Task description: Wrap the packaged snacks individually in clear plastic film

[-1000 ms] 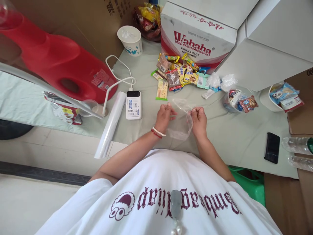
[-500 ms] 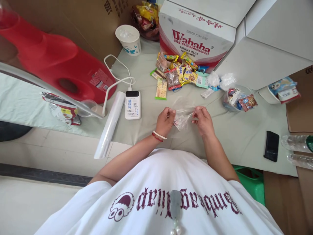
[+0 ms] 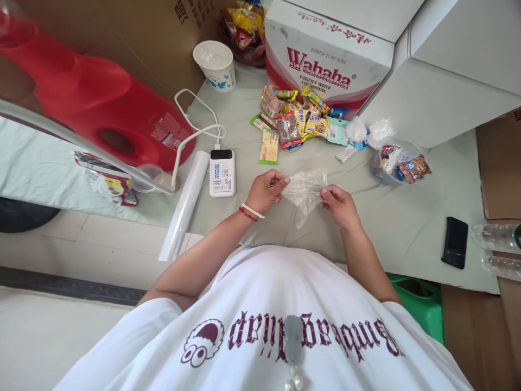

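Note:
A thin, crumpled sheet of clear plastic film [image 3: 304, 196] stretches between my two hands above the cloth-covered table. My left hand [image 3: 266, 190] pinches its left side with thumb and fingers. Its right side is pinched by my right hand [image 3: 338, 204]. The film hangs to a point at the bottom; whether it is a bag or a single sheet I cannot tell. Beyond the hands lies a pile of wrapped snacks [image 3: 288, 130]. To its right rest crumpled balls of clear plastic [image 3: 381, 133] and a clear tub of snack packets [image 3: 393, 163].
Left of my hands are a white power bank [image 3: 222, 176] with a cable and a roll of clear film [image 3: 185, 209]. A large red jug [image 3: 101, 103] and a paper cup [image 3: 215, 65] stand farther back. A Wahaha carton [image 3: 325, 60] closes the back; a black phone [image 3: 455, 243] lies right.
My hands have moved apart, the left one leftward and slightly away from me. The plastic film between them is spread wider. The view has shifted a little, and a white container at right is out of frame.

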### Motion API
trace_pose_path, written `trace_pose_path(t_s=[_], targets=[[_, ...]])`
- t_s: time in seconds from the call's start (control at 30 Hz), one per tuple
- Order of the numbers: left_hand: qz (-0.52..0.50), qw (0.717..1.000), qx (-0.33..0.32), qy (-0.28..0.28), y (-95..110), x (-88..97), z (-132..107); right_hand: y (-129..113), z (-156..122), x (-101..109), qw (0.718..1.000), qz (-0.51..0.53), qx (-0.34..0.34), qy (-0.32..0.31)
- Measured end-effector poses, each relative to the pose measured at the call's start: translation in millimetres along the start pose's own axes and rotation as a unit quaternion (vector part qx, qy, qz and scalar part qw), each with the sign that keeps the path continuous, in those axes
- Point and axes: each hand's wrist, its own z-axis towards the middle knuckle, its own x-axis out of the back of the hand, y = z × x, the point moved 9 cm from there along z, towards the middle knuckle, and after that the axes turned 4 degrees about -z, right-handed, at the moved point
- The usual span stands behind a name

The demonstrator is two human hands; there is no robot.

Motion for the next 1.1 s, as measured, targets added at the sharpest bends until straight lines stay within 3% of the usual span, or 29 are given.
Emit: trace_pose_path(t_s=[0.07, 0.17, 0.23, 0.33, 0.43, 0.63, 0.73, 0.83, 0.97, 1.1], targets=[[-0.028, 0.999, 0.03, 0.003, -5, 8.9, 6, 10, 1, 1, 0.997, 0.06, -0.053, 0.001], [-0.053, 0.992, 0.082, 0.078, -21, 21.0, -2, 19, -1, -6, 0.991, 0.096, -0.083, 0.035], [-0.043, 0.989, 0.113, 0.083, -32, 12.9, -16, 18, -3, -10, 0.993, 0.075, -0.051, 0.077], [0.005, 0.994, 0.102, 0.033, -39, -13.3, -33, 14, -6, -21, 0.994, 0.031, -0.006, 0.107], [0.037, 0.997, 0.062, 0.033, -41, -25.4, -34, 18, -5, -31, 0.996, 0.035, -0.022, 0.08], [-0.061, 0.992, 0.062, 0.091, -47, -8.9, -24, 26, 7, -17, 0.983, 0.145, -0.112, 0.019], [-0.018, 0.996, 0.024, 0.089, -38, -6.5, -26, 30, 5, -16, 0.976, 0.159, -0.147, 0.006], [0.026, 0.996, -0.029, 0.085, -27, -10.9, -31, 38, -5, -31, 0.973, 0.143, -0.181, -0.009], [0.044, 0.996, -0.049, 0.059, -25, -14.2, -31, 33, -11, -45, 0.989, 0.076, -0.12, -0.036], [0.031, 0.998, 0.009, 0.053, -37, 6.1, -21, 29, -9, -26, 0.991, 0.085, -0.099, -0.026]])
